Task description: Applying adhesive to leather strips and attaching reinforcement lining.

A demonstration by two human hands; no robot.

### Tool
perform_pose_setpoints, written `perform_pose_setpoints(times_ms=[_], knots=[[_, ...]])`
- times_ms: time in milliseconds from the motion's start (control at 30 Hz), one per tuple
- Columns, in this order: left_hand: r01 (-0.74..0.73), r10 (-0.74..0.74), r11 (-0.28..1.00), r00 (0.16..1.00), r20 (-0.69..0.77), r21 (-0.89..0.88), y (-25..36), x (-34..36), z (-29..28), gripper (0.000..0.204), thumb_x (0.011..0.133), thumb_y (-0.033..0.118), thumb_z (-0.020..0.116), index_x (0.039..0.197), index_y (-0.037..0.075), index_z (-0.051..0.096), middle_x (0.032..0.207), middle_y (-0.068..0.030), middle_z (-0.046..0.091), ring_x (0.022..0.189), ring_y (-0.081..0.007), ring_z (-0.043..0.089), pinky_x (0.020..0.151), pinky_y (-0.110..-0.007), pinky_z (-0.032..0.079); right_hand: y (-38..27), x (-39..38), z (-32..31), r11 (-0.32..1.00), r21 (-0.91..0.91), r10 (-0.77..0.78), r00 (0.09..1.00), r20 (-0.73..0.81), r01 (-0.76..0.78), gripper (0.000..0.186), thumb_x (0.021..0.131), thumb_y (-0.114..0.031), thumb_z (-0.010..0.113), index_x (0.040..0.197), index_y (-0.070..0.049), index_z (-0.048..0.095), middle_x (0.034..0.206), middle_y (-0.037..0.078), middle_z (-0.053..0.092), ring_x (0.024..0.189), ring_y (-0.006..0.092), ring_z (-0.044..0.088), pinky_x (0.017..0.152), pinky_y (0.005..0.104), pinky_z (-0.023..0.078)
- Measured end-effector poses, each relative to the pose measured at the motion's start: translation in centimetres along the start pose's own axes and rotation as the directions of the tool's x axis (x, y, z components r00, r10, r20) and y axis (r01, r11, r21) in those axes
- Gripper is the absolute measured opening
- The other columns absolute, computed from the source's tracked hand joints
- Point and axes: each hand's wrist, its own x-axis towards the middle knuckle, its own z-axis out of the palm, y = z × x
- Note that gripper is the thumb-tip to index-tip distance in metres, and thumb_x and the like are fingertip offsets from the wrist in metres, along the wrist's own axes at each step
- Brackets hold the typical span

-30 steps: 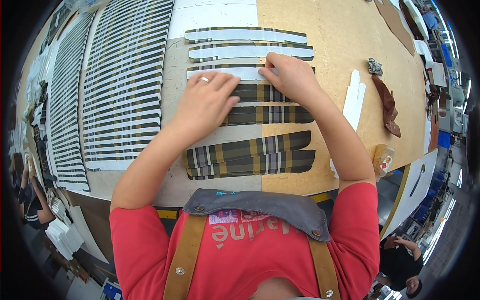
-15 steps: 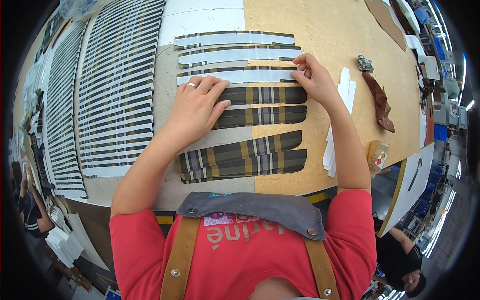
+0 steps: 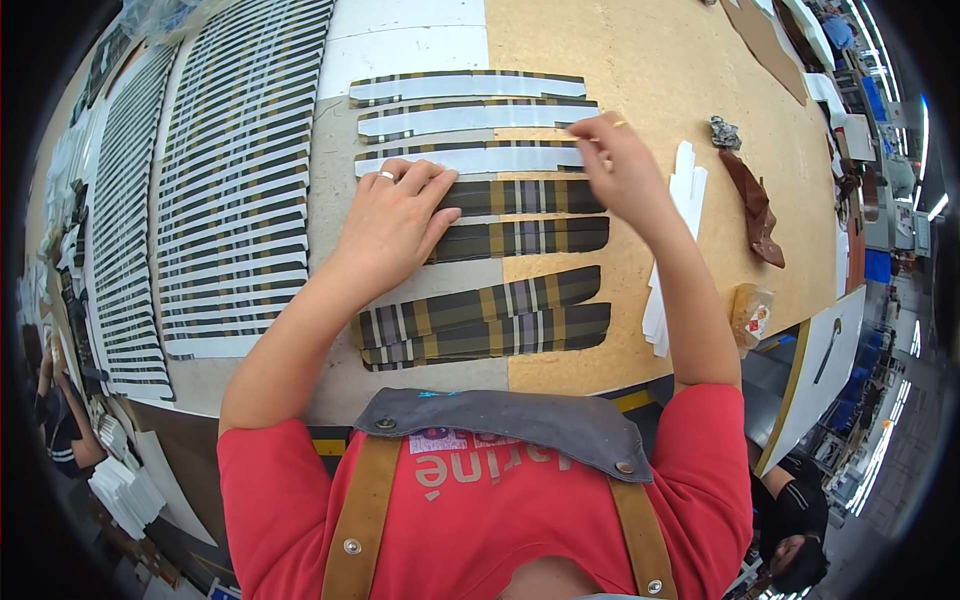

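My left hand (image 3: 398, 222) lies with its fingers out flat and its thumb apart. Its fingertips rest on the left part of a plaid fabric strip with a white strip (image 3: 490, 160) laid along it. At that strip's right end, my right hand (image 3: 628, 175) is closed, its fingers curled inward; whatever is between them is hidden. Just below, partly under my left hand, lie a dark plaid strip (image 3: 530, 197) and another plaid strip (image 3: 530, 237). Two more white-topped strips, an upper one (image 3: 500, 87) and a middle one (image 3: 490, 120), lie farther away.
Overlapping plaid strips (image 3: 520, 325) lie near the front edge. Long rows of striped pieces (image 3: 235, 190) cover the left. White strips (image 3: 680, 230), a brown leather scrap (image 3: 755, 210), a crumpled grey lump (image 3: 724, 132) and a clear packet (image 3: 750, 315) lie right. A person (image 3: 795, 520) is at lower right.
My right hand has shifted slightly left over the strip's right end, and its fingers are more curled. The left hand stays nearly in place. The person at lower right has changed posture.
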Motion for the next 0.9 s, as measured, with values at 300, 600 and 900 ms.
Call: perform_pose_setpoints(times_ms=[300,600,900], knots=[[0.057,-0.062,0.997,0.994,-0.093,-0.054,-2.6,-1.7,-0.6,0.030,0.088,0.018,0.054,0.114,0.001,0.053,0.114,-0.0088,0.052,0.106,-0.0286,0.047,0.089,-0.037,0.038,-3.9,-0.3,4.6,0.889,-0.239,-0.347,0.915,0.207,0.391,0.034,0.071,0.004,0.053,0.105,-0.002,0.057,0.104,0.009,0.060,0.102,0.0251,0.054,0.087,0.0361,0.045],[0.076,-0.081,0.996,0.992,-0.096,-0.052,-4.1,-3.4,-1.8,0.025,0.091,0.014,0.048,0.112,0.001,0.053,0.110,-0.0111,0.054,0.105,-0.0280,0.051,0.093,-0.037,0.037,2.7,-4.8,-3.3,0.838,-0.531,-0.153,0.988,-0.008,0.125,0.023,0.075,0.003,0.053,0.096,-0.003,0.060,0.095,0.010,0.062,0.093,0.0276,0.057,0.081,0.0371,0.045],[0.088,-0.274,0.912,0.857,-0.437,-0.400,-6.4,-3.0,-5.0,0.019,0.091,0.008,0.047,0.105,0.000,0.056,0.099,-0.0107,0.054,0.092,-0.0206,0.053,0.084,-0.030,0.042,5.4,-10.3,-7.3,0.847,-0.275,0.369,0.876,-0.311,-0.455,0.014,0.087,-0.013,0.053,0.087,-0.001,0.061,0.083,0.017,0.062,0.073,0.0331,0.060,0.064,0.0392,0.046]])
